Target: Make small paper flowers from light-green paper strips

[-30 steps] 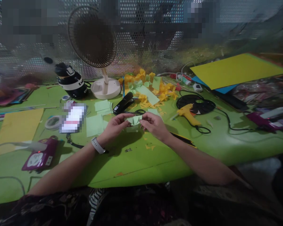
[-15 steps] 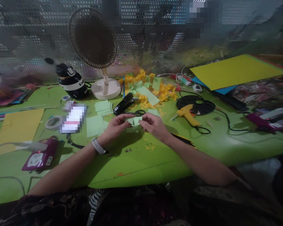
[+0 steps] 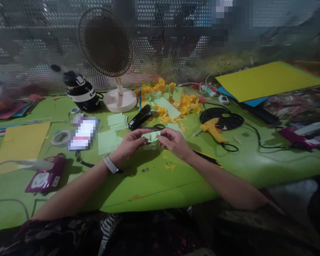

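Observation:
Between my two hands is a small piece of pale green paper, creased and curved at its middle. My left hand pinches its left end, with a watch on that wrist. At the other end, my right hand grips the paper between thumb and fingers. Just behind the hands lie a pair of scissors and a black stapler. Pale green paper squares lie to the left of my left hand.
A yellow glue gun lies to the right, by a black round disc. Yellow paper flowers are heaped at the back. A fan, a dark bottle, a phone and a tape roll stand or lie left.
The green paper has tilted and opened a little between my fingers, showing more of its surface. Both hands stay almost in the same place.

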{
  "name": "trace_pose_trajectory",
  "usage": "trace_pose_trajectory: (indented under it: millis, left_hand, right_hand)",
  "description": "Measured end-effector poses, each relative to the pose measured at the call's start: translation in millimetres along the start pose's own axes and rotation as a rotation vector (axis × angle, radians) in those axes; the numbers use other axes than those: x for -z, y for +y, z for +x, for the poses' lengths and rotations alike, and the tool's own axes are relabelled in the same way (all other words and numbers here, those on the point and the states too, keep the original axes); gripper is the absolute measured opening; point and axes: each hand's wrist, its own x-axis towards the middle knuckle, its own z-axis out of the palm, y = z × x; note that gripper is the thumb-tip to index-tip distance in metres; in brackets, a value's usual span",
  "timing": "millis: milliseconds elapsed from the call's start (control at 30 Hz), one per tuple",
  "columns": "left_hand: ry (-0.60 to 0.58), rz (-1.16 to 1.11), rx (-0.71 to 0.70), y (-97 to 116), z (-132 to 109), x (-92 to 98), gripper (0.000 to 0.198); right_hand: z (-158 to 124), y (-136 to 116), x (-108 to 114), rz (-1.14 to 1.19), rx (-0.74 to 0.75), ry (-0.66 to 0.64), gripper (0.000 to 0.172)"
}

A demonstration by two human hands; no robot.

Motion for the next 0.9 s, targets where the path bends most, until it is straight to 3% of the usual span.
trace_pose_trajectory:
  millis: [900]
  left_hand:
    - [0.018, 0.084, -0.033, -0.6, -2.4, -1.6, 0.026]
  right_hand:
    - [0.1, 2.7, 0.2, -0.043, 0.005, 0.014, 0.019]
